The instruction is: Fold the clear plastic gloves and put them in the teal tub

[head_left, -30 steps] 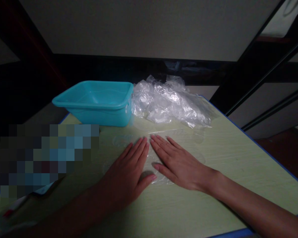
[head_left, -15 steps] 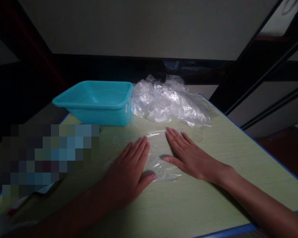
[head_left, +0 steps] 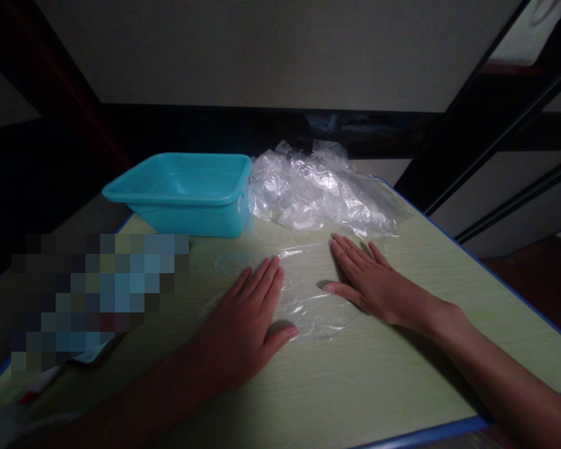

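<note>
the left hand (head_left: 247, 318) and the right hand (head_left: 371, 277) lie flat, thumbs splayed, palms hidden, over a clear plastic sheet (head_left: 306, 308) on the table (head_left: 355, 386), its edges hard to trace; farther left, a pixelated patch (head_left: 107, 293) masks what's there.

The plastic sheet (head_left: 308, 312) is colourless, basin (head_left: 191, 218) turquoise, blue-edged tabletop (head_left: 383, 380) streaky pale green.

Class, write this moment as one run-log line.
left hand: palm down on clear film | right hand: palm down, farther right | turquoise basin: beyond left hand | crumpled plastic: right of basin
</note>
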Available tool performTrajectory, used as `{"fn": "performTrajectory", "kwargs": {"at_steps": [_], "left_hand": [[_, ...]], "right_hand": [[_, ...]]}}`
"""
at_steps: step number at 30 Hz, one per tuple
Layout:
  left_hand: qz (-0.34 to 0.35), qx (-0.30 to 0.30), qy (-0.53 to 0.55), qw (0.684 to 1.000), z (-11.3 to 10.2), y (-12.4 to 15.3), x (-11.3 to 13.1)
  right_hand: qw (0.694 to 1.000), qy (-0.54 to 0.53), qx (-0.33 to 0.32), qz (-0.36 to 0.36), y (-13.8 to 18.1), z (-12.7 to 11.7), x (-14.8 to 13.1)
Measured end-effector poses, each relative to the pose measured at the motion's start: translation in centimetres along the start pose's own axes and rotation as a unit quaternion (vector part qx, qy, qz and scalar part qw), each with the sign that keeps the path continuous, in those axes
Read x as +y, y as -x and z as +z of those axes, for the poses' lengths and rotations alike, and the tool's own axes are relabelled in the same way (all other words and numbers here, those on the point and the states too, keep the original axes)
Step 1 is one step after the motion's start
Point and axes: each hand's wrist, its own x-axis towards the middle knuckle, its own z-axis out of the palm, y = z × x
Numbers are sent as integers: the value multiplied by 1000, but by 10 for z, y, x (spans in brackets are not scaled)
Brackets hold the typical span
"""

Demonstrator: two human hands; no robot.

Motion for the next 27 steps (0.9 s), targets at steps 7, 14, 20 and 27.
{"fn": "performTrajectory", "kwargs": {"at_steps": [7,14,20,27], "left_hand": [[3,37,6,999,-6,-2,-1],[142,123,82,979,-27,-4,7],[196,-23,127,972,-26,-1,15],[173,-59,142,973,-22,0,13]], "right_hand": [[998,0,56,-19,-1,-7,2],[986,-3,79,-144,-3,-23,-7],[984,1,84,-156,-4,-22,-5],[984,-1,79,-157,-4,-22,-3]]}}
